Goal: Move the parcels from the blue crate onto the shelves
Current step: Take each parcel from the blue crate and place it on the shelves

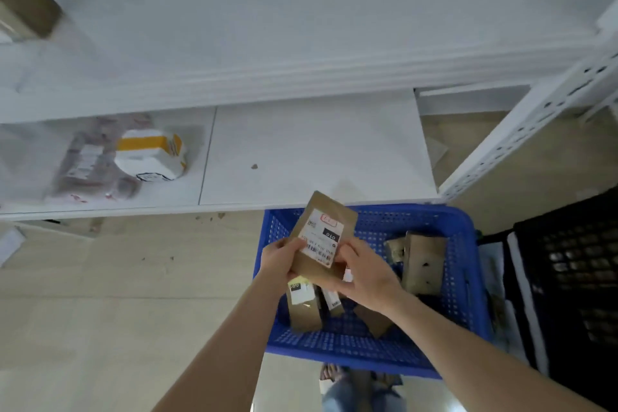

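Observation:
A small brown cardboard parcel with a white barcode label is held above the blue crate, tilted. My left hand grips its left lower edge and my right hand grips its right lower side. Inside the crate lie more brown parcels: one labelled under my hands, another standing at the right. The lower white shelf lies just beyond the crate; the upper shelf spans the top.
On the lower shelf's left lie a white and yellow package and a clear bagged item. A brown box sits on the upper shelf at left. A black crate stands right. A perforated shelf post rises at right.

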`<state>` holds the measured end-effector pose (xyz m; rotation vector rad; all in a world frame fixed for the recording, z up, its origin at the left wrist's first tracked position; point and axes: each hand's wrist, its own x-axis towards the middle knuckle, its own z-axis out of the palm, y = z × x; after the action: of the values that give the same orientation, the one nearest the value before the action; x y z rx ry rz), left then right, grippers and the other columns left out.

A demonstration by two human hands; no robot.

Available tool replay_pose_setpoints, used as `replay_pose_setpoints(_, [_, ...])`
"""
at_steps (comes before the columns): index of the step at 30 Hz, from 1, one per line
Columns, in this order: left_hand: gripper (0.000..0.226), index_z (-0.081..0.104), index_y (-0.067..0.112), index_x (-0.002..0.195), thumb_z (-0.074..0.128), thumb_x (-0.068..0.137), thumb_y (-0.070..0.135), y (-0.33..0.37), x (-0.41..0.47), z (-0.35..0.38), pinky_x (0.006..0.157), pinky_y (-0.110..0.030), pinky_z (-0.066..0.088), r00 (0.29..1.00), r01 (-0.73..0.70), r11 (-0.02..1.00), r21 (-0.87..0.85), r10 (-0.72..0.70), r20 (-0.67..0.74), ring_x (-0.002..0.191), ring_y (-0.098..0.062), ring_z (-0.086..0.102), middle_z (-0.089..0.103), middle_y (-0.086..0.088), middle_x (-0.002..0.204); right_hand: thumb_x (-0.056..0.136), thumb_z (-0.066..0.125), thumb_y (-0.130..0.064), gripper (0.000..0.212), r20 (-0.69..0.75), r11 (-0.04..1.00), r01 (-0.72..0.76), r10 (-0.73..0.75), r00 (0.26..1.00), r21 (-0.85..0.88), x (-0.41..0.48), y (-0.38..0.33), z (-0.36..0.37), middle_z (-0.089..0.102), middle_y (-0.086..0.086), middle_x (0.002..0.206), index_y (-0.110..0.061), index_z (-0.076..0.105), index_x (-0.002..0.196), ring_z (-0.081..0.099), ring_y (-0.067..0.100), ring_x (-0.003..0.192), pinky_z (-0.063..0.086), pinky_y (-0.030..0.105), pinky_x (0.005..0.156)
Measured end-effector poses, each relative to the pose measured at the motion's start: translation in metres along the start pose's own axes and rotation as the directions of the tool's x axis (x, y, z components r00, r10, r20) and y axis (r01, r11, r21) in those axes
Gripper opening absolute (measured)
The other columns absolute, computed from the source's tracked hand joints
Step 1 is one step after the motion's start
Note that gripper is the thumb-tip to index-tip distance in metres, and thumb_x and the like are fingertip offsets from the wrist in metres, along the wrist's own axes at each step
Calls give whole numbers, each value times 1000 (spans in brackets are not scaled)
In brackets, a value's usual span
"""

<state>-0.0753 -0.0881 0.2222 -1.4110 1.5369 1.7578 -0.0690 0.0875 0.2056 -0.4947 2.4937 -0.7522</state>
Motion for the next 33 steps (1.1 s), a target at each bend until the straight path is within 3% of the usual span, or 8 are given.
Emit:
replay_pose_setpoints(3, [29,54,7,114,63,86,8,26,-55,-7,76,-39,57,995,-49,999,2,49,82,95,-27,65,67,-14,101,86,60,-52,44,-131,871,-333,401,907,361,-21,-24,-52,46,-2,126,-22,54,119,50,9,106,44,27,85])
replay_pose_setpoints(6, [34,53,6,120,61,87,7,52,-100,-11,85,-47,55,987,-93,995,30,88,134,97,-30,65,68,-15,101,83,70,-44,76,-110,728,-431,565,817,533,-33,-41,-95,34,9,146,-14,34,143,44,24,127,40,38,99])
replay_pose_setpoints(10, [42,53,12,128,57,87,2,82,-150,-18,80,-37,57,948,-291,916,275,236,216,85,-23,65,67,-11,96,71,75,-54,105,-218,891,-359,422,880,276,-50,-60,-143,20,6,156,-15,17,150,24,28,141,30,47,112])
replay_pose_setpoints(14, [59,45,24,134,58,82,0,108,-205,-17,72,-28,55,826,-561,563,607,333,454,78,-15,63,58,-4,95,67,76,-58,115,-120,983,-178,173,978,-34,-72,-89,-176,15,-1,159,-20,10,153,14,24,146,22,44,117])
replay_pose_setpoints(17, [64,40,28,137,61,81,4,118,-242,-8,75,-29,53,783,-622,427,656,366,503,85,-17,60,53,-2,101,74,77,-43,79,123,985,-140,128,984,101,-88,-106,-189,52,0,138,-21,40,140,53,16,117,44,30,94])
replay_pose_setpoints(21, [75,30,20,145,67,80,12,128,-268,2,90,-31,47,675,-647,310,697,657,335,113,-21,54,47,-8,131,83,72,-31,46,-2,906,-120,131,991,406,-109,-116,-206,64,1,117,-15,58,124,61,17,99,47,28,80])
replay_pose_setpoints(25, [93,10,16,152,71,82,29,123,-286,-8,101,-37,39,707,-572,536,621,706,41,131,-27,40,28,-12,149,85,71,-22,37,-66,683,-119,239,969,721,-120,-123,-233,67,5,115,-14,60,120,64,15,89,49,20,63])
replay_pose_setpoints(33, [51,31,18,145,46,97,23,94,-324,-3,96,-44,48,848,-529,786,318,503,167,118,-26,53,53,-8,134,92,63,-25,36,-76,590,-79,233,970,804,-140,-144,-264,68,5,114,-13,57,125,65,24,101,54,33,74])
